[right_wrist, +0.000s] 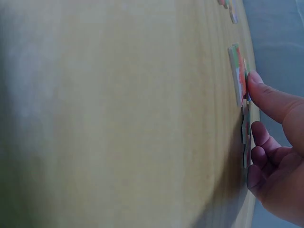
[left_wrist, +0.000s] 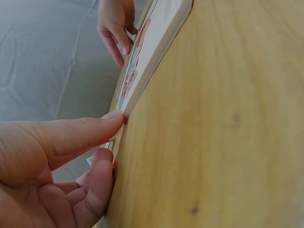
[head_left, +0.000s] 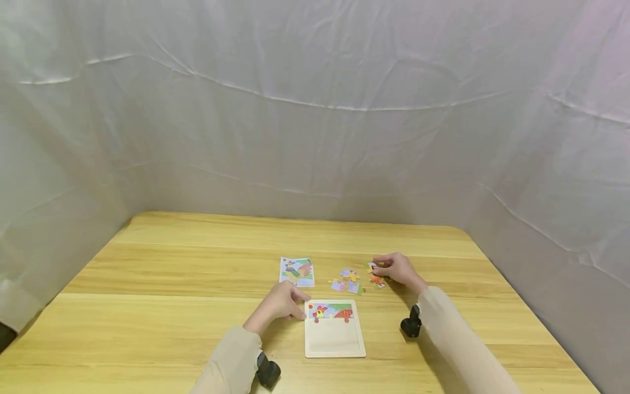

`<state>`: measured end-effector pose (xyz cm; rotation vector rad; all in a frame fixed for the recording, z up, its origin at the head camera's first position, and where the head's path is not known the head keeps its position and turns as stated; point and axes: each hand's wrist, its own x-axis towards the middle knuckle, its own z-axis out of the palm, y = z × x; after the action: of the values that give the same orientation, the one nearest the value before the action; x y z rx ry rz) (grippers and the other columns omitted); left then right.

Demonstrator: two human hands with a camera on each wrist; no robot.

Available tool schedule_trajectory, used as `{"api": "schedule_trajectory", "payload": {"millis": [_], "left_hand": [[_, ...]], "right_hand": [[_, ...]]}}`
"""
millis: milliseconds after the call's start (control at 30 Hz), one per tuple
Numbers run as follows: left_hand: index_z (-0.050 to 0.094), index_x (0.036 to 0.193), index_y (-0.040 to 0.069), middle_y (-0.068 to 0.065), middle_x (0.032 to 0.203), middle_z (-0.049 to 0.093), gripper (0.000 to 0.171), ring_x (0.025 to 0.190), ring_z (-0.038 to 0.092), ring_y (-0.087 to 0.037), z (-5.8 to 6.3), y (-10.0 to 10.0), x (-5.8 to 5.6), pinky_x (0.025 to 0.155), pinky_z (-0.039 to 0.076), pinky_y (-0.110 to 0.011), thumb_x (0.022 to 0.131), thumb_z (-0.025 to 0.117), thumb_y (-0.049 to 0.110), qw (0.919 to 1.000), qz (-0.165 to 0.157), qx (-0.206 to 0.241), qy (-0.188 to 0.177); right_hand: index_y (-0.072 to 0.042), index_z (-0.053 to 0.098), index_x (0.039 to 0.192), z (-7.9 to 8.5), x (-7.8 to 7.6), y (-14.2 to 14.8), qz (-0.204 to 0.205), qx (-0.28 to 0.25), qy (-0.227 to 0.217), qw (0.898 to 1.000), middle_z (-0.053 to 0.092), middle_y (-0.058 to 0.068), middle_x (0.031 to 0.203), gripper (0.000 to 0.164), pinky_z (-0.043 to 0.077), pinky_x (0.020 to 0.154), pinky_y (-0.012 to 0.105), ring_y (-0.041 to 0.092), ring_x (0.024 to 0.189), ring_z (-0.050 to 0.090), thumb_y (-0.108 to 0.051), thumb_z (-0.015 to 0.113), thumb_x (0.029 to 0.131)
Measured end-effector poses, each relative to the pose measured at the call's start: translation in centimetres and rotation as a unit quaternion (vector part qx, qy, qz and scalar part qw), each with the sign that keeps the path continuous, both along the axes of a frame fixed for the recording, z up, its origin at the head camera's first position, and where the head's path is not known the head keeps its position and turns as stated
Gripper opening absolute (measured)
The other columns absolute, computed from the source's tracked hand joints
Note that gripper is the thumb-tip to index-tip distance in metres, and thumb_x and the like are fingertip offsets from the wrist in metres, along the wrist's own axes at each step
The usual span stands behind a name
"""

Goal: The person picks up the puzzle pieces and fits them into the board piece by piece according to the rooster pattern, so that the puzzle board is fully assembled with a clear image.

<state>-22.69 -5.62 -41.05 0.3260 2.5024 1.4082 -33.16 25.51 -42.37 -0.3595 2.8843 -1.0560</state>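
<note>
A wooden puzzle tray [head_left: 334, 336] lies flat near the front of the table, its top part filled with picture pieces [head_left: 331, 312] of a red-crested bird. My left hand [head_left: 281, 302] holds the tray's upper left corner; in the left wrist view the thumb [left_wrist: 90, 130] presses on that corner and the fingers bend beside it. To the right, my right hand [head_left: 397, 269] reaches over a small heap of loose puzzle pieces [head_left: 377, 280]. In the right wrist view its thumb [right_wrist: 273, 97] touches a piece, apart from the bent fingers. Nothing shows lifted.
A printed picture card [head_left: 297, 272] lies behind the left hand. More loose puzzle pieces [head_left: 352, 287] are scattered between the card and the right hand. The wooden table [head_left: 172, 262] reaches back to a hanging grey sheet [head_left: 315, 148].
</note>
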Motion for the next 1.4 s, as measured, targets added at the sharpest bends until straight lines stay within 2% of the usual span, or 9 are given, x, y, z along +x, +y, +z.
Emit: {"api": "schedule_trajectory", "payload": {"millis": [233,500,633,700,800,900,933,1067,1400], "left_hand": [[0.068,0.094,-0.002,-0.006,0.068,0.047,0.032,0.044,0.036,-0.007,0.0,0.0,0.0,0.043,0.045,-0.022,0.063,0.074,-0.009,1.0000,-0.003,0.001,0.001],[0.068,0.094,-0.002,-0.005,0.065,0.045,0.032,0.042,0.036,-0.007,-0.1,0.1,-0.1,0.042,0.044,-0.021,0.063,0.074,-0.008,1.0000,-0.001,-0.003,0.004],[0.069,0.093,-0.002,-0.004,0.062,0.044,0.032,0.041,0.036,-0.007,-0.1,0.1,-0.1,0.041,0.043,-0.021,0.063,0.074,-0.008,1.0000,-0.002,-0.004,0.007],[0.068,0.093,-0.002,-0.004,0.062,0.044,0.032,0.041,0.036,-0.007,-0.1,0.1,-0.1,0.041,0.043,-0.021,0.063,0.074,-0.008,1.0000,-0.002,-0.003,0.007],[0.069,0.094,-0.002,-0.005,0.064,0.045,0.032,0.042,0.036,-0.007,-0.1,0.1,-0.2,0.041,0.043,-0.021,0.063,0.074,-0.008,1.0000,-0.001,-0.006,0.006],[0.069,0.094,-0.001,-0.006,0.067,0.047,0.032,0.044,0.036,-0.008,-0.1,0.2,-0.2,0.042,0.044,-0.022,0.063,0.075,-0.007,0.9999,0.001,-0.011,0.004],[0.069,0.094,-0.001,-0.006,0.068,0.047,0.032,0.045,0.036,-0.008,-0.1,0.2,-0.2,0.042,0.044,-0.022,0.063,0.075,-0.007,0.9999,0.002,-0.013,0.003],[0.069,0.094,-0.001,-0.006,0.068,0.047,0.032,0.044,0.036,-0.008,0.0,0.1,-0.1,0.043,0.045,-0.022,0.063,0.075,-0.007,0.9999,0.000,-0.012,0.004],[0.068,0.096,-0.001,-0.004,0.067,0.044,0.034,0.045,0.037,-0.009,0.1,-0.1,-0.3,0.043,0.045,-0.022,0.063,0.074,-0.007,0.9999,-0.001,-0.013,0.003]], "right_hand": [[0.001,0.065,0.106,-0.1,0.0,0.0,0.007,0.001,-0.003,1.000,0.062,0.016,0.093,0.032,0.043,0.061,0.029,0.019,0.074,0.049,-0.014,0.070,0.078],[0.001,0.062,0.097,-0.1,0.0,0.0,-0.010,0.006,-0.012,1.000,0.056,0.008,0.079,0.027,0.043,0.056,0.028,0.018,0.067,0.049,-0.013,0.071,0.076],[0.003,0.058,0.097,0.0,0.1,0.1,-0.015,-0.017,-0.023,0.999,0.055,0.011,0.079,0.029,0.046,0.055,0.031,0.020,0.065,0.051,-0.012,0.072,0.075],[0.001,0.058,0.094,-0.3,0.1,0.4,0.005,-0.045,-0.011,0.999,0.054,0.010,0.076,0.029,0.046,0.052,0.030,0.019,0.062,0.051,-0.016,0.073,0.075],[0.001,0.056,0.092,-0.2,0.2,0.4,0.009,-0.059,-0.009,0.998,0.055,0.009,0.074,0.029,0.045,0.051,0.030,0.018,0.061,0.051,-0.016,0.072,0.075],[0.004,0.055,0.095,-0.1,0.3,0.2,0.002,-0.077,-0.013,0.997,0.056,0.007,0.071,0.026,0.042,0.048,0.026,0.015,0.058,0.050,-0.008,0.069,0.077],[0.008,0.054,0.097,0.3,0.4,-0.1,-0.017,-0.072,-0.027,0.997,0.057,0.009,0.072,0.026,0.041,0.048,0.026,0.016,0.058,0.050,-0.002,0.067,0.078],[0.010,0.053,0.100,0.5,0.7,-0.3,-0.030,-0.099,-0.040,0.994,0.057,0.008,0.072,0.023,0.035,0.044,0.022,0.012,0.054,0.046,0.003,0.062,0.080],[0.011,0.058,0.100,1.3,1.0,-1.0,-0.061,-0.136,-0.052,0.987,0.060,0.011,0.083,0.024,0.044,0.055,0.027,0.015,0.068,0.052,-0.007,0.061,0.084]]}}
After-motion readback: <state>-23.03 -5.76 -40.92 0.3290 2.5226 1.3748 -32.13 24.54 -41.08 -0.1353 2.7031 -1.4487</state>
